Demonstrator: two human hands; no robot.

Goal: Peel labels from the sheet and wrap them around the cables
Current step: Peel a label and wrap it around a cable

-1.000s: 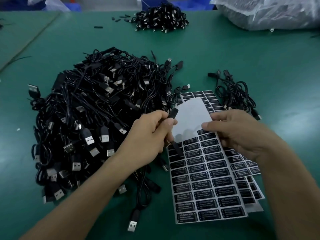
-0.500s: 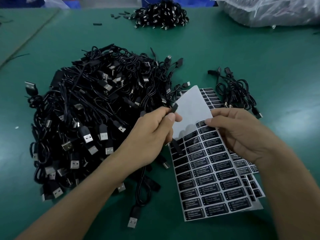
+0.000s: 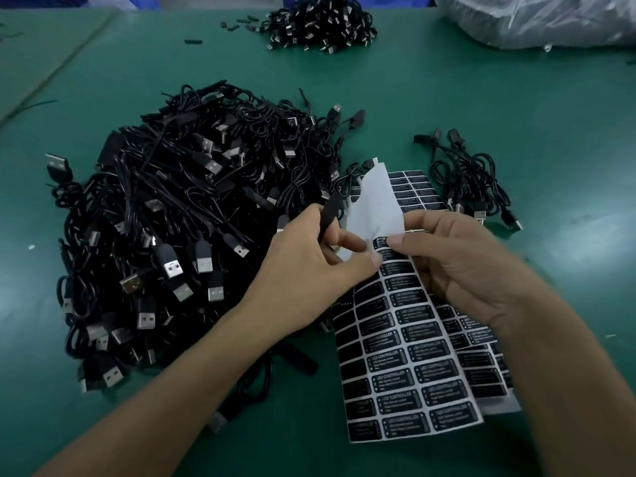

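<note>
The sheet [image 3: 409, 366], at 5 o'clock, was pinched by the right hand [image 3: 457, 266]; a cable [image 3: 331, 211] was gripped in the left hand [image 3: 303, 266], close beside. Only the sheet's top rows were stripped; the pile [image 3: 179, 235] at 9 o'clock was judged mostly unlabelled.

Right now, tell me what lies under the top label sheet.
More label sheets lie beneath the top label sheet, edges showing on its right. How many, and anything else below, is covered.

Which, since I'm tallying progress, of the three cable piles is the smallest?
The loose bunch right of the label sheets: only a few cables. The pile by the left hand is far larger; the heap at the back is denser.
</note>
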